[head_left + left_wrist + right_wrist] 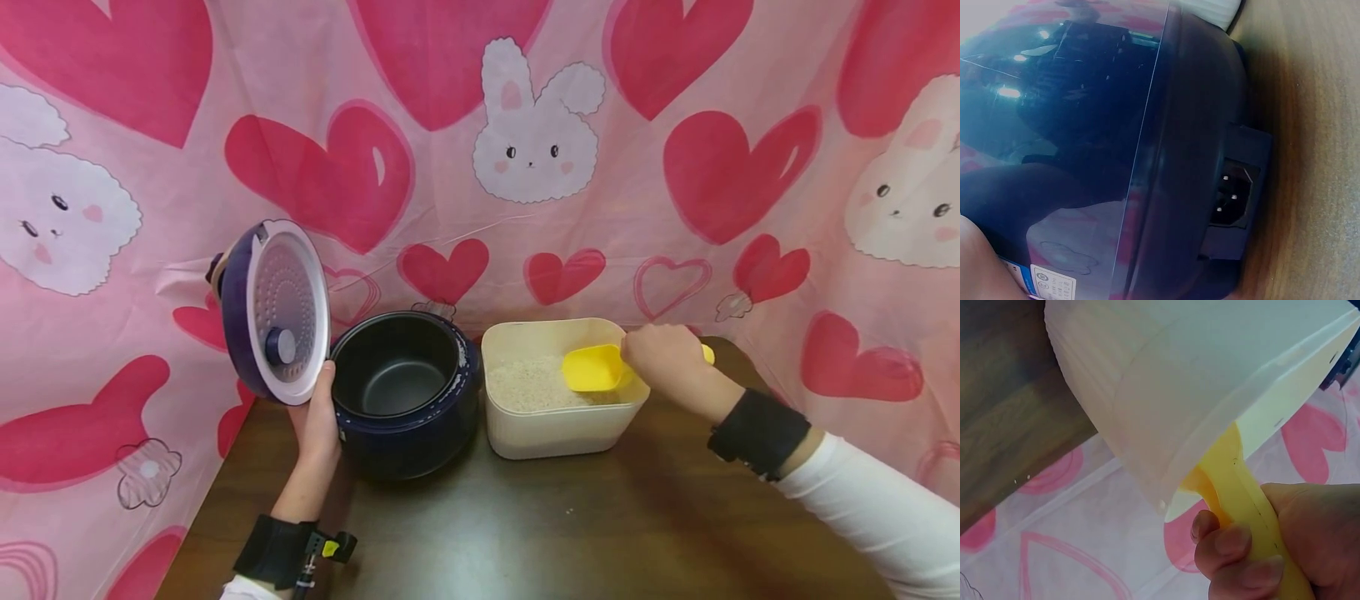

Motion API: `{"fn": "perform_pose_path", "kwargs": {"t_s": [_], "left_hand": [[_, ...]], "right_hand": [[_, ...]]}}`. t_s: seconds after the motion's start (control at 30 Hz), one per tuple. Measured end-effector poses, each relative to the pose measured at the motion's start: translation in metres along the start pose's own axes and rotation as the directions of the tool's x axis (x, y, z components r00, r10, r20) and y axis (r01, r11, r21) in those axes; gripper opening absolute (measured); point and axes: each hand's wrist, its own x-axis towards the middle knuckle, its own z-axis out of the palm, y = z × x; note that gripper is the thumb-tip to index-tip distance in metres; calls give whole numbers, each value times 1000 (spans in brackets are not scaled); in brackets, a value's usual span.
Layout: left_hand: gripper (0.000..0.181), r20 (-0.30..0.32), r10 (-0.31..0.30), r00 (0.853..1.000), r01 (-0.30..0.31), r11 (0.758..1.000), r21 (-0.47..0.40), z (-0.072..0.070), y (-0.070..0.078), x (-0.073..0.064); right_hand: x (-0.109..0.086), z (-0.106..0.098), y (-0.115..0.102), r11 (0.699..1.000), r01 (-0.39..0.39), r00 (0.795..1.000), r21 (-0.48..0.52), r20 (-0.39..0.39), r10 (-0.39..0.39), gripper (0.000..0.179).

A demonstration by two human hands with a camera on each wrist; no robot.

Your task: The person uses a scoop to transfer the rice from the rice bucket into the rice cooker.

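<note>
My left hand (pixel 319 421) holds the raised lid (pixel 288 304) of a dark blue rice cooker (pixel 408 446), thumb at the rim's lower right. The lid's pale inner face, with a round grey knob, turns toward the right; most fingers are hidden behind it. Inside the cooker sits a dark pot (pixel 405 387) with nothing visible in it. My right hand (pixel 666 367) grips the yellow handle (pixel 1250 509) of a scoop (pixel 592 369). The scoop's bowl lies inside a cream bin (pixel 555 432), over the rice (pixel 525 383) and near the right wall.
Cooker and bin stand side by side on a dark wooden table (pixel 480 525). A pink cloth (pixel 450 208) with hearts and rabbits hangs behind and at the sides. The cooker's power socket (pixel 1232 194) faces the left wrist camera. A few white grains (pixel 570 510) lie on the tabletop.
</note>
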Motion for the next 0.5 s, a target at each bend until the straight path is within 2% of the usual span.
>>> {"fn": "perform_pose_path", "kwargs": {"t_s": [0.2, 0.5], "left_hand": [[59, -2, -6, 1000, 6, 1000, 2, -1, 0, 1], [56, -8, -18, 1000, 18, 1000, 0, -1, -1, 1]], "right_hand": [[5, 8, -3, 1000, 17, 1000, 16, 22, -18, 24], [17, 17, -10, 996, 11, 998, 83, 61, -16, 15]]}}
